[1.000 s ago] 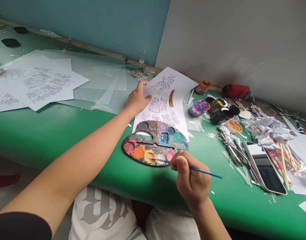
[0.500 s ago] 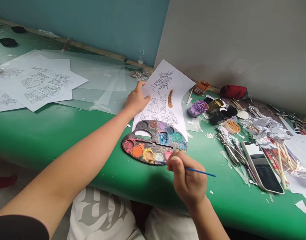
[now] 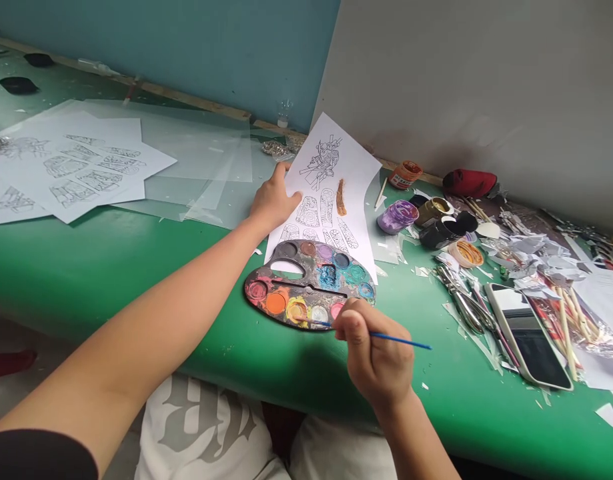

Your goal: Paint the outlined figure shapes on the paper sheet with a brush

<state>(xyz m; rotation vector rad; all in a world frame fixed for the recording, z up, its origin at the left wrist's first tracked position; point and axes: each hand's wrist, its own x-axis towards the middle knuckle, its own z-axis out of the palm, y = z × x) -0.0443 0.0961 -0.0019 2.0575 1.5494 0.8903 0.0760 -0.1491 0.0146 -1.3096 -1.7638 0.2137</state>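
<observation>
My right hand (image 3: 376,347) pinches a thin blue paintbrush (image 3: 399,341), its tip down at the yellow paint well of the palette (image 3: 306,298). This dark, kidney-shaped palette has several round wells of colour and lies over the lower part of a printed sheet of paper (image 3: 353,147). Black line drawings cover that sheet, and one curved strip on it is painted brown. At its left edge, my left hand (image 3: 276,197) grips the paper with the thumb on top; the other fingers are partly hidden behind it. The sheet's far end bends upward.
Open paint jars, one purple (image 3: 397,217) and one orange-brown (image 3: 405,175), stand to the right. Farther right are pliers (image 3: 463,300), a phone (image 3: 529,337) and paper scraps (image 3: 541,257). More printed sheets (image 3: 156,160) and clear plastic sheets (image 3: 206,140) lie on the green table (image 3: 111,267) at left.
The far end of the printed sheet has shifted slightly left and its right edge has changed its bend. Both hands and the brush stay nearly where they were.
</observation>
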